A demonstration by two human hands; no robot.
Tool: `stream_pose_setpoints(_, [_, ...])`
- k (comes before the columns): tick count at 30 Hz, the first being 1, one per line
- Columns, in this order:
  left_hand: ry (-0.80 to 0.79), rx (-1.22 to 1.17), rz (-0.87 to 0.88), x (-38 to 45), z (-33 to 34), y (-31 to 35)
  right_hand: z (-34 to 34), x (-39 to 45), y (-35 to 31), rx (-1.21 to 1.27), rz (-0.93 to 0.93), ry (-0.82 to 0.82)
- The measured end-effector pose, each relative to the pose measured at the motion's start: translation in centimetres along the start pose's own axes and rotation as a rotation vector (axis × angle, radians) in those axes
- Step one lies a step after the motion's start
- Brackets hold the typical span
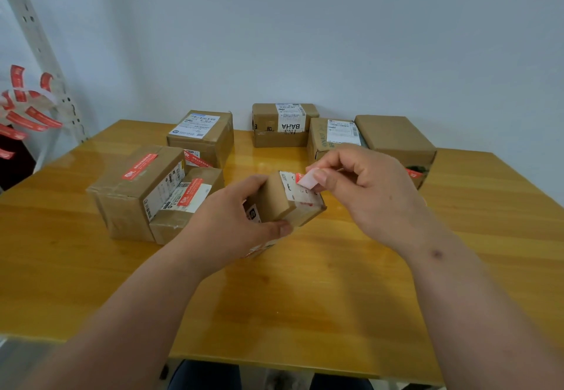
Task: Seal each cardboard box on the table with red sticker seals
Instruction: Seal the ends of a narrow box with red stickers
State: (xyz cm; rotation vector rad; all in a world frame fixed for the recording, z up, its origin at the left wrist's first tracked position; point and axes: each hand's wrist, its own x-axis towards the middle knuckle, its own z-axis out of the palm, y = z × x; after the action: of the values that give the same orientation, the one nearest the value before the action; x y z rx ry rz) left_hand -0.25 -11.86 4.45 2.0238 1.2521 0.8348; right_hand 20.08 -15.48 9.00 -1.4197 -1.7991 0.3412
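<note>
At the frame's centre our left hand (235,218) grips a small cardboard box (287,200) above the wooden table (305,298), while our right hand (363,185) pinches a red sticker seal (308,180) at its top edge. More boxes sit behind; a strip of red seals (27,115) hangs at upper left.

A yellow wooden table (305,313) fills the lower frame. Behind it is a pale blue wall (305,29). At upper left stands a white perforated metal post (33,32).
</note>
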Motion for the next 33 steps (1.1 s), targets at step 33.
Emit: stream_pose_setpoints(33, [0.280, 0.388, 0.469, -1.8, 3.8, -4.6, -1.1, -0.5, 0.8, 0.248, 0.257, 0.063])
